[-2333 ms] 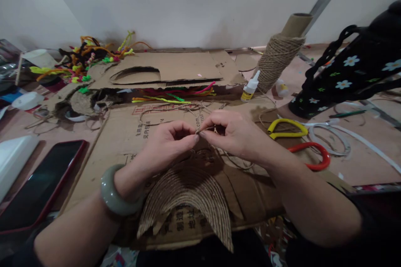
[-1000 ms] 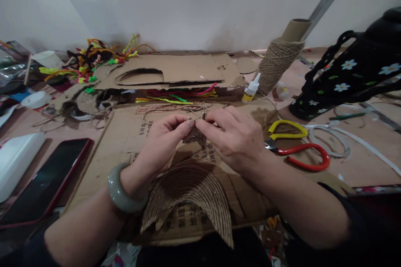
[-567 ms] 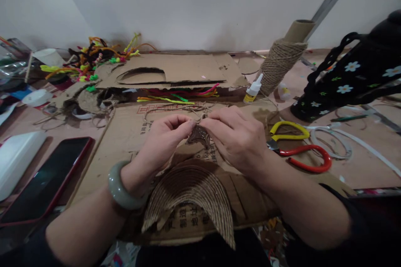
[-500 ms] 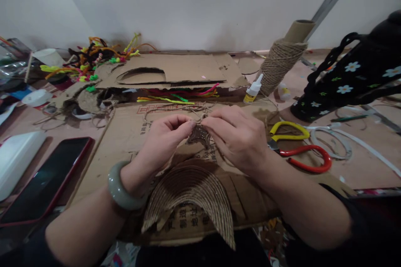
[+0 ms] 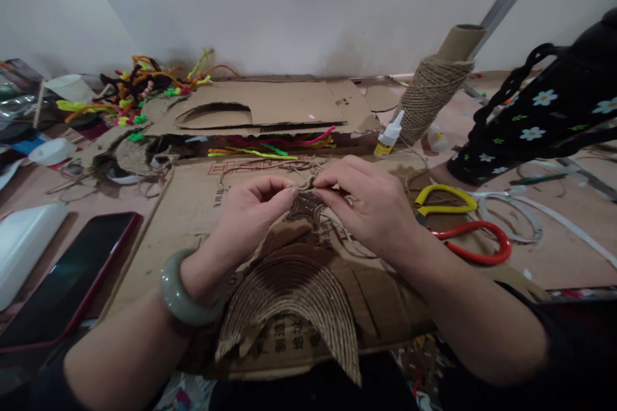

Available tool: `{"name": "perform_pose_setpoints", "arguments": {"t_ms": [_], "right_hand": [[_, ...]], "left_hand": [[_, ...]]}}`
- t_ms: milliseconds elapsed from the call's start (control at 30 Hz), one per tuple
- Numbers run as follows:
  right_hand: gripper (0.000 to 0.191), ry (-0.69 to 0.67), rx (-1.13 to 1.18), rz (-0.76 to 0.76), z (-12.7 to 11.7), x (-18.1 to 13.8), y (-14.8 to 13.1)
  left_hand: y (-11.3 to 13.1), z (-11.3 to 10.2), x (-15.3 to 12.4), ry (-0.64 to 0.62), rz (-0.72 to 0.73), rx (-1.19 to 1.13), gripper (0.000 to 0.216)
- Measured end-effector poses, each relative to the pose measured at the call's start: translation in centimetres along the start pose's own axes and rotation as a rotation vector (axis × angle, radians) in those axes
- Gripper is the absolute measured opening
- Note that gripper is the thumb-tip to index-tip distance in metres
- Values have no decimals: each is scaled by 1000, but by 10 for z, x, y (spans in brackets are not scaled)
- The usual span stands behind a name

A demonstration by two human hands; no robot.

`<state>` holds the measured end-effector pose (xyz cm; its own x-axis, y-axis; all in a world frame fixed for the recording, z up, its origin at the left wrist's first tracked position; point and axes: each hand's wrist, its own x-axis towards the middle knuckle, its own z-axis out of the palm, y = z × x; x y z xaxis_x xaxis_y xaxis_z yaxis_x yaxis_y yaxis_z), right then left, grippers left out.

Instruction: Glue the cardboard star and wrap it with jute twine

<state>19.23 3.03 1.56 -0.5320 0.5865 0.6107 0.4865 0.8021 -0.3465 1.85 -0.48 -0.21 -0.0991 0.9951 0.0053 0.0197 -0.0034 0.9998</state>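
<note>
My left hand [image 5: 250, 215] and my right hand [image 5: 369, 202] meet above a flat cardboard sheet [image 5: 193, 205]. Between their fingertips sits a small twine-wound piece [image 5: 304, 207], brown and roughly star-shaped. Both hands pinch it, the left from the left edge, the right from the top right, where a loose strand of twine runs off. A green bangle [image 5: 180, 292] circles my left wrist. Just below the hands lies a larger arched piece covered in coiled twine [image 5: 294, 298].
A twine spool on a cardboard tube [image 5: 427, 99] and a glue bottle [image 5: 388, 135] stand behind the hands. Scissors with yellow and red handles [image 5: 457, 225] lie at right, a phone [image 5: 58, 282] at left. Coloured pipe cleaners [image 5: 130, 90] and a black flowered bag [image 5: 544, 109] sit farther out.
The small twine piece has come up into view between my fingers since the oldest frame. My right hand has shifted slightly and its fingers have worked along the piece's top edge.
</note>
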Motion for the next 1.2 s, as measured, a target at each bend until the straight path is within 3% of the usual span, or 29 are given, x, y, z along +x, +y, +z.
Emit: {"name": "perform_pose_setpoints", "arguments": {"t_ms": [67, 233, 400, 633, 933, 1200], "right_hand": [[9, -5, 34, 34, -1, 0, 1], [26, -54, 169, 184, -1, 2, 2], [23, -138, 277, 252, -2, 5, 2], [23, -102, 296, 259, -3, 4, 3], [22, -145, 308, 294, -1, 4, 0], [22, -137, 319, 290, 0, 4, 0]], "left_hand": [[1, 0, -1, -1, 3, 25, 11], [5, 1, -3, 11, -6, 88, 11], [5, 2, -4, -22, -5, 87, 11], [5, -1, -6, -92, -54, -38, 14], [5, 4, -4, -10, -85, 21, 9], [2, 1, -5, -13, -60, 8, 9]]}}
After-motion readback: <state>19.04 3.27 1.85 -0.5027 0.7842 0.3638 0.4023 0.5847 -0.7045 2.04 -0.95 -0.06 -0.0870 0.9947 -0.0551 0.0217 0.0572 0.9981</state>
